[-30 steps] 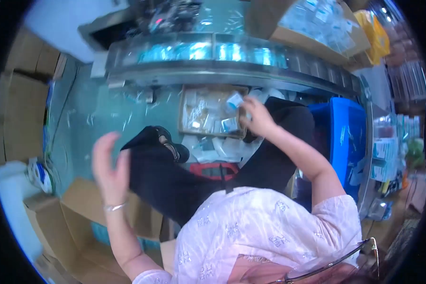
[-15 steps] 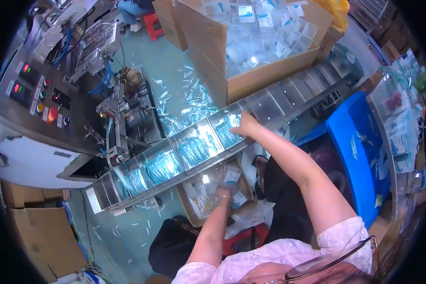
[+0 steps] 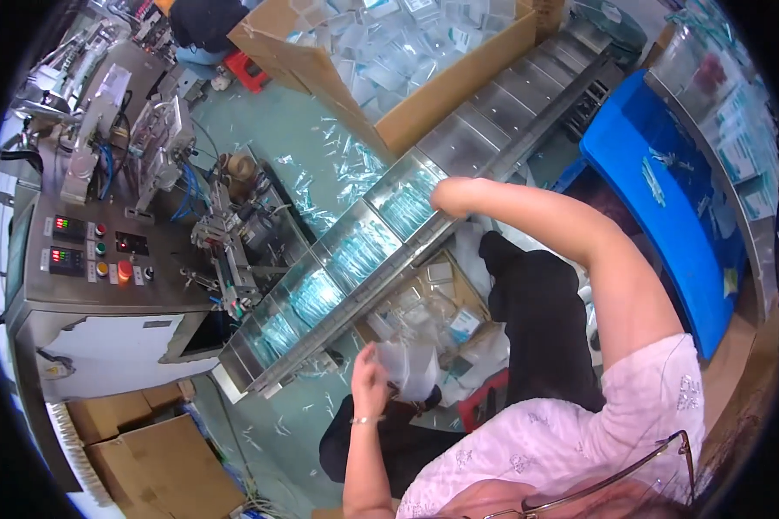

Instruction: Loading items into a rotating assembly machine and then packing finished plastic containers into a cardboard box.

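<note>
My left hand (image 3: 369, 382) is raised below the conveyor and grips a clear plastic packet (image 3: 412, 367). My right hand (image 3: 449, 194) reaches across to the metal conveyor (image 3: 493, 117) and rests at the edge of a tray compartment that holds clear packets (image 3: 404, 201). Its fingers are curled away from view, so I cannot tell whether they hold anything. A small cardboard box of packets (image 3: 448, 304) sits between both arms, near my knees. Further compartments down the line hold packets (image 3: 313, 294).
A large cardboard box (image 3: 424, 112) full of clear packets stands behind the conveyor. A machine with a control panel (image 3: 95, 251) is on the left. A blue crate (image 3: 666, 199) stands at right, cardboard boxes (image 3: 147, 450) at lower left, and plastic scraps lie on the green floor (image 3: 320, 156).
My left hand has come up from the small box with a clear packet. My right hand stays at the conveyor trays. The view has shifted slightly toward the machine.
</note>
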Demonstrator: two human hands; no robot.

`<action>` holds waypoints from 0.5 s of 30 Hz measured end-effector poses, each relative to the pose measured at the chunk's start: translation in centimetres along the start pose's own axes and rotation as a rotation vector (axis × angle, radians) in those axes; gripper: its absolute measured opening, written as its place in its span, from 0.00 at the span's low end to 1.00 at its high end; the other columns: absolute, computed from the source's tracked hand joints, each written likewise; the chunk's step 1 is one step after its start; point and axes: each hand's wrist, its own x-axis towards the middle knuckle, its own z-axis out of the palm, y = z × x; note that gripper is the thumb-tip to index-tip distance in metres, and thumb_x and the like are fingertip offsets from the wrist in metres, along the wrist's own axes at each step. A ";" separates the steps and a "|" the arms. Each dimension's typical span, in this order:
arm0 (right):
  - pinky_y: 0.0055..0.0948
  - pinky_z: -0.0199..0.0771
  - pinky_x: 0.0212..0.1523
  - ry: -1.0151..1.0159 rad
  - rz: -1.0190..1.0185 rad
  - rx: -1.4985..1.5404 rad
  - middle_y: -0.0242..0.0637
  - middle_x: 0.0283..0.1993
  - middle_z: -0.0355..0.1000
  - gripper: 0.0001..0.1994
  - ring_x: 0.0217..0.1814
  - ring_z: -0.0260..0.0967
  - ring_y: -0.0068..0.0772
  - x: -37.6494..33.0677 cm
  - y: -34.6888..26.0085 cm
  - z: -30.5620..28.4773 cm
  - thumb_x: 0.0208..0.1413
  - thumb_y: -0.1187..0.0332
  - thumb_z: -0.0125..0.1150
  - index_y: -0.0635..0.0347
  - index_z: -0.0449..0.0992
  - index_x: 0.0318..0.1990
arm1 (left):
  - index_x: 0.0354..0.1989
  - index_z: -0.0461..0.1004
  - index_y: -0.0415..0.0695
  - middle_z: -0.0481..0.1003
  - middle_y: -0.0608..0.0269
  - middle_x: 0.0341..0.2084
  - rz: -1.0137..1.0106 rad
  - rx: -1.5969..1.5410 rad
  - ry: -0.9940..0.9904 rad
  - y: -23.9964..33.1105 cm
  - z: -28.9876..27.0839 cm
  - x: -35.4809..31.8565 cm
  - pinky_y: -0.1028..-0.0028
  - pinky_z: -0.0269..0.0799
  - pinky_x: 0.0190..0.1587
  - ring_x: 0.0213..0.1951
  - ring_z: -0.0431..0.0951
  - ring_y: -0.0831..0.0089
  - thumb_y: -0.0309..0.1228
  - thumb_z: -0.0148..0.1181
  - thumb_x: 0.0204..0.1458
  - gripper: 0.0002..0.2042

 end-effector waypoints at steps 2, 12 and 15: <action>0.39 0.66 0.33 0.158 0.024 0.190 0.45 0.30 0.70 0.12 0.34 0.68 0.47 -0.1 1.2 0.5 0.35 0.71 0.56 0.55 0.74 0.33 | 0.17 0.61 0.39 0.64 0.49 0.47 -0.038 -0.118 -0.250 3.3 -2.1 -2.4 0.70 0.63 0.48 0.47 0.67 0.63 0.12 0.46 0.36 0.07; 0.46 0.64 0.45 0.498 0.596 0.692 0.59 0.50 0.56 0.41 0.48 0.61 0.56 5.2 -4.3 -0.1 0.39 0.54 0.61 0.55 0.44 0.58 | 0.58 0.47 0.47 0.68 0.54 0.40 -0.550 -0.750 -0.008 8.7 3.0 -11.5 0.74 0.68 0.39 0.34 0.72 0.71 0.19 0.47 0.45 0.29; 0.51 0.47 0.56 0.449 0.854 0.847 0.58 0.57 0.48 0.54 0.57 0.50 0.53 4.8 -5.3 -0.4 0.30 0.43 0.63 0.55 0.34 0.61 | 0.59 0.46 0.48 0.71 0.59 0.33 -0.462 -0.284 0.094 6.8 3.7 -13.4 0.79 0.66 0.33 0.27 0.68 0.78 0.19 0.46 0.46 0.30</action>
